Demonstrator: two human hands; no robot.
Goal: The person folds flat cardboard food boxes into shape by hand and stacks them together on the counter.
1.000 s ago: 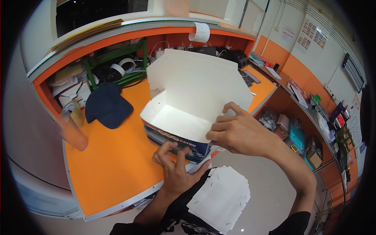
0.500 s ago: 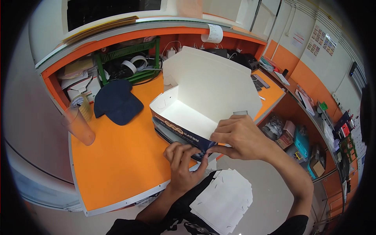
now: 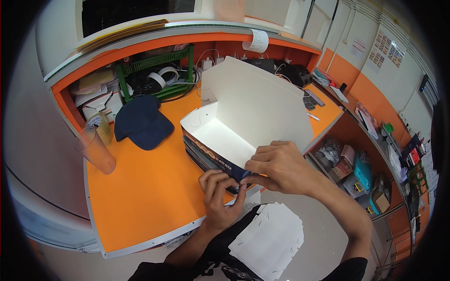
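Observation:
A paper food box (image 3: 234,131), white inside and dark blue outside with "KATSU" printed on its front, stands with its lid raised. Beneath it lies a stack of flat dark cartons (image 3: 199,158) at the table's edge. My right hand (image 3: 281,166) grips the box's near right corner, thumb outside and fingers over the rim. At the lower part of that same corner, my left hand (image 3: 220,194) pinches the box with thumb and fingertips. A stack of white cut cardboard sheets (image 3: 267,239) rests on my lap.
On the orange table (image 3: 140,201) are a dark blue cap (image 3: 143,122), a clear plastic cup (image 3: 96,150) and a roll of tape (image 3: 101,127). A green basket (image 3: 157,70) with cables stands behind. Shelves with boxes (image 3: 361,173) line the right.
The front wall at the near corner has shifted slightly left and inward. My right hand moved a little left with it; my left hand stays almost in place.

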